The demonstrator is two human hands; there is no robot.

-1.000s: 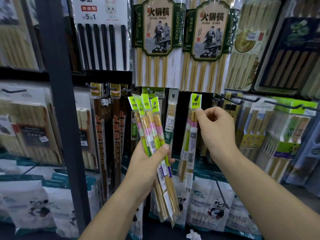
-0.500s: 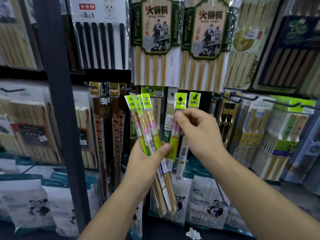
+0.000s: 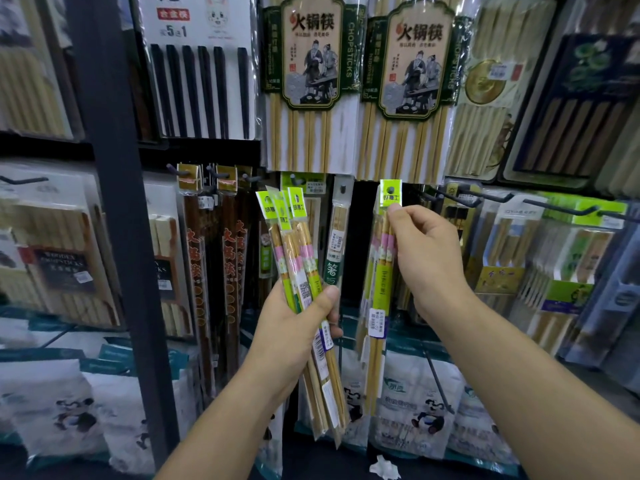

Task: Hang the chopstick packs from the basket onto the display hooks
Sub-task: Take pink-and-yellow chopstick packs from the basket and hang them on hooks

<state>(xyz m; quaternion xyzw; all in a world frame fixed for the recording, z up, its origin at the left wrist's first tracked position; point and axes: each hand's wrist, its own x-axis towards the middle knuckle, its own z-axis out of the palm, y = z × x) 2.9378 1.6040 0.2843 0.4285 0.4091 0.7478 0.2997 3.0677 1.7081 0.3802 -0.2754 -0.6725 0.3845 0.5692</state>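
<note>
Head view showed the slim clear pack of bamboo chopsticks with a lime-green header card (image 3: 383, 271) hanging straight down at the middle row of the display. Its punched hole sat level with a dark hook tip (image 3: 390, 189), though I could not tell whether the hole was fully over it. My right hand (image 3: 427, 261) pinched that pack just under the header between thumb and forefinger, with the other fingers loosely curled. Close behind it and slightly to the left hung more packs of the same kind (image 3: 369, 282), which I judged to be already hung. My left hand (image 3: 294, 327) gripped a fanned bundle of three matching green-headed packs (image 3: 294, 244) around their middles, with the thumb across the front and the headers up. I held the bundle near the hook but apart from it. By my reckoning the job was partway through, with one pack at the hook and three in hand left to hang. The basket was out of view, so I could not say what remained in it. A narrow pack with a dark green label (image 3: 334, 258) hung between my hands. Large hot-pot chopstick packs with tan and green cards (image 3: 311, 81) filled the row above. Bare black wire hooks (image 3: 561, 208) stuck out to the right, and white panda-printed bags (image 3: 415, 410) sat below.
</note>
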